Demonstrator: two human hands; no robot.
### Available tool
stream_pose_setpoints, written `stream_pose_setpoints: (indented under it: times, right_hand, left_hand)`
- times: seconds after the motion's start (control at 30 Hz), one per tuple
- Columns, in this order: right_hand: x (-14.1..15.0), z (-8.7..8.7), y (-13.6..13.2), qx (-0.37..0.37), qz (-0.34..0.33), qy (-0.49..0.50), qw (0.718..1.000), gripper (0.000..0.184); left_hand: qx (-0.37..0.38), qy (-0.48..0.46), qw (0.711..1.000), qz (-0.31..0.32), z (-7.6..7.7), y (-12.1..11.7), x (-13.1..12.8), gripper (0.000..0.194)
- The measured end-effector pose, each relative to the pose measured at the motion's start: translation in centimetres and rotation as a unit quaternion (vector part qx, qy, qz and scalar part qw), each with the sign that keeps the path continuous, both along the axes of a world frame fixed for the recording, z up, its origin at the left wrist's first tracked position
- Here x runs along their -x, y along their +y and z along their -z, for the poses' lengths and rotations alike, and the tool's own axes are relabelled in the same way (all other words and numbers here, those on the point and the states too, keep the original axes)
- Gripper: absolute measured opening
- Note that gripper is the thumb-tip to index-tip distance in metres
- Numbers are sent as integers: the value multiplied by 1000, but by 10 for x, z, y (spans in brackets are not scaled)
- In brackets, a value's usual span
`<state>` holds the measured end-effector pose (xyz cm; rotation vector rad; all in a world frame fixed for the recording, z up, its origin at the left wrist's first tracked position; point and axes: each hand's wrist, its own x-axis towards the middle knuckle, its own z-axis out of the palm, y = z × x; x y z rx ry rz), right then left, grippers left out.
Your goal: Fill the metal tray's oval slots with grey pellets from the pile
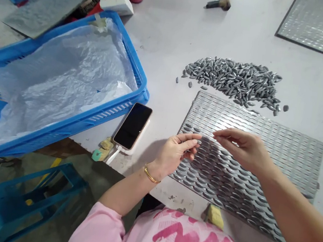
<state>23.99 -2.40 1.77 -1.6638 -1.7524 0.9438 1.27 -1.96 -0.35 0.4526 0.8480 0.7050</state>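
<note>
A metal-grey tray (266, 138) with rows of narrow oval hollows lies in front of me. Its nearer rows hold grey, pointed-oval pieces (219, 180), while the far rows show bare hollows. Over the tray's left part, my left hand (172, 152) is closed in a pinch, with a small grey piece (198, 141) at thumb and fingertips. Just to its right, my right hand (245, 148) hovers above the tray, fingertips pressed together; whatever they hold is too small to make out. Beyond the tray's far edge spreads a loose pile of similar grey pieces (235, 79).
A blue plastic basket (129, 49) lined with a white sheet stands left, near a phone (133, 126) with a cable. A dark-handled brush (220, 2) and another tray (322, 29) lie farther back. A yellow block (216, 216) sits at the table edge; a blue stool (14, 201) is below.
</note>
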Motion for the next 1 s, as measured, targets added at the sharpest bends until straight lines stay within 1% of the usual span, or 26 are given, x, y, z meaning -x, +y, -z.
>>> stream_pose_setpoints:
  times: [0.13, 0.27, 0.37, 0.47, 0.53, 0.6, 0.67, 0.73, 0.8, 0.9, 1.0]
  right_hand:
    - [12, -7, -19, 11, -23, 40, 999, 22]
    - [19, -6, -44, 25, -54, 71, 996, 16]
    - [19, -3, -59, 40, -51, 91, 994, 11]
    - [18, -1, -69, 63, -39, 109, 991, 13]
    - [16, 0, -72, 86, -30, 126, 988, 16]
    - [15, 1, -75, 95, -33, 147, 984, 19]
    - [15, 0, -76, 61, -52, 153, 985, 19]
    - [16, -1, -75, -8, -73, 124, 990, 22]
    - [18, -2, -73, -86, -73, 72, 991, 24]
    - [21, 1, -70, -174, -56, -4, 983, 25]
    - [22, 6, -68, -223, -54, -68, 971, 31]
  left_hand:
    - [-26, 27, 999, 31, -5, -9, -3, 27]
    - [-48, 63, 995, 60, -10, -22, -6, 24]
    - [-70, 78, 990, 93, -9, -29, -8, 25]
    - [-84, 93, 985, 115, -8, -33, -9, 25]
    - [-82, 92, 985, 118, -8, -34, -9, 25]
    - [-62, 70, 989, 113, -8, -34, -10, 26]
    - [-22, 32, 993, 108, -7, -35, -11, 30]
    - [15, 0, 994, 109, -4, -36, -14, 33]
    - [28, -13, 994, 108, -2, -37, -18, 35]
    - [13, -4, 995, 96, -2, -38, -23, 38]
    - [-31, 32, 996, 82, -8, -37, -26, 42]
